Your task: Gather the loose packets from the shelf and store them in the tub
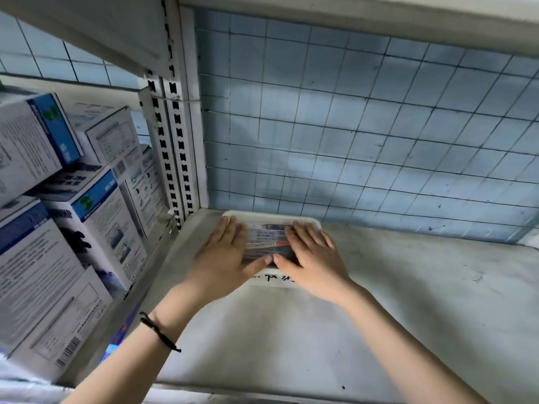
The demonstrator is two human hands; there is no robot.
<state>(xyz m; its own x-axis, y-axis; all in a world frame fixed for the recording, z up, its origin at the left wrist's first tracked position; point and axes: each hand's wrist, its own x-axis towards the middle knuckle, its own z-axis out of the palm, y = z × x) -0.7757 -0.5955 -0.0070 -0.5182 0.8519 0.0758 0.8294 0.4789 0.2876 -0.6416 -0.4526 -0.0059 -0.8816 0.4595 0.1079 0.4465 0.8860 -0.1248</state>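
A thin black cord bracelet [159,333] is sitting on the left wrist, nearest the lens, and both bare forearms are reaching away over the pale grey metal shelf [408,301].

At the shelf's back left corner, a shallow white plastic tub [271,214] with dark handwriting on its front wall is sitting close against the wire-grid back panel [350,126]. The flat printed packets [267,240], marked in red and blue, are lying stacked inside it, between the hands.

The left hand [224,252] is lying flat over the stack's left end and the right hand [312,258] over its right end. All the fingers are straight and close together, curling round nothing, and the thumb tips are nearly meeting at the near edge.

No loose packets are showing elsewhere on the shelf, so this looks like the settling step. To do it well:
- Both palms should be pressing down evenly, so neither end springs up.
- The thumbs should be nudging the near edge back until the stack is sitting square.
- The push should be going downward rather than forward, since the tub looks light.

White and blue cardboard boxes [96,217] are standing stacked in the neighbouring bay on the left.
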